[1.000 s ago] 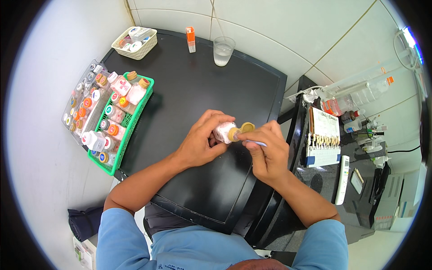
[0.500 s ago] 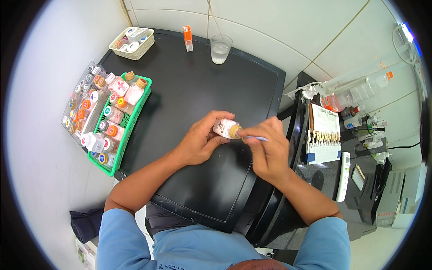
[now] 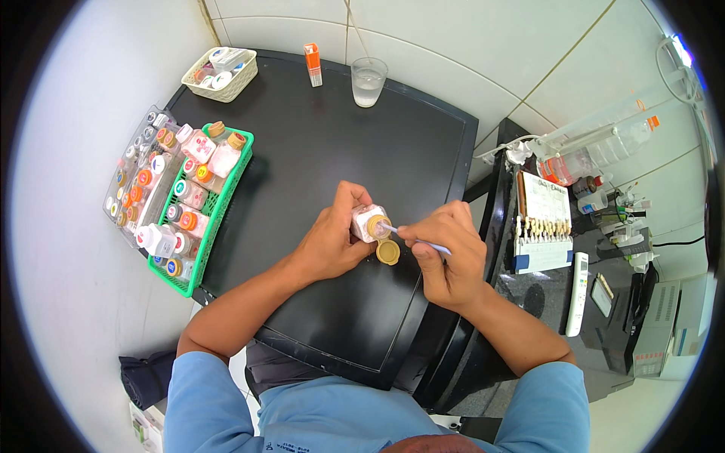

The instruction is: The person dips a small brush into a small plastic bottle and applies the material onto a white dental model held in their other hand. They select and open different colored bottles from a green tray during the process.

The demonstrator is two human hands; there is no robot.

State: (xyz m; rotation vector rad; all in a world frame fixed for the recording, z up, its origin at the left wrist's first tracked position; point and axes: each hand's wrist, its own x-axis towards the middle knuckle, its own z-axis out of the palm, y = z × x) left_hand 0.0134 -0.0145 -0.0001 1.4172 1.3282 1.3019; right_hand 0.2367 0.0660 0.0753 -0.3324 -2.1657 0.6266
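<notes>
In the head view, the left hand [image 3: 332,238] is curled around a small bottle [image 3: 363,223] of pinkish-white contents at the frame's centre, above the dark surface [image 3: 317,136]. Its mouth tips rightward, apparently to give access to the slim pale stick [image 3: 438,247] pinched in the right hand [image 3: 453,249]. The hinged cap [image 3: 388,252] hangs open below the neck, clear of the opening. At left, a green basket [image 3: 214,238] keeps similar bottles grouped; upper left, a cream basket [image 3: 225,92] holds little tubs; upper centre, a glass [image 3: 368,84] contains clear liquid.

bright light | sheen on black tabletop [image 3: 332,325] | edges bent, corners dark
</notes>
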